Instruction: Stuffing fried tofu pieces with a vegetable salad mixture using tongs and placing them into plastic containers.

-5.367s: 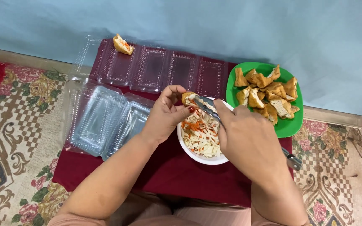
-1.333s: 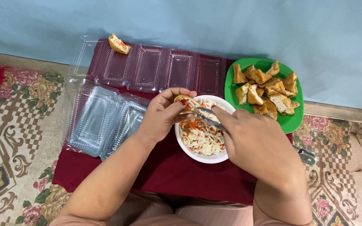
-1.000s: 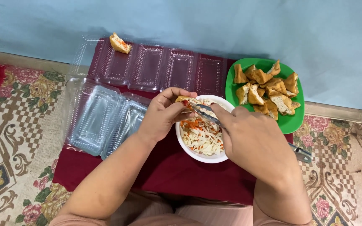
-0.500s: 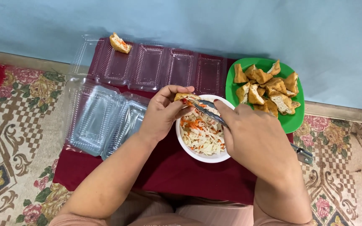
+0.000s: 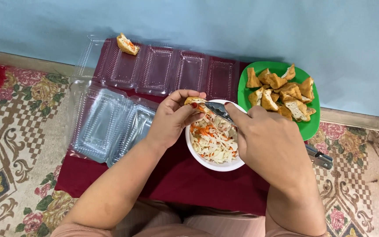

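My left hand holds a piece of fried tofu over the white bowl's far left rim. My right hand grips metal tongs whose tips press shredded cabbage and carrot filling into the tofu. The bowl sits on a dark red cloth. A green plate piled with several fried tofu pieces stands at the back right.
Open clear plastic trays lie in a row at the back; one holds a filled tofu piece. More clear trays are stacked at the left. A patterned carpet surrounds the cloth, and a blue wall stands behind.
Over the frames both hands stay above the bowl; the tongs shift slightly as they work filling into the tofu held in my left hand.
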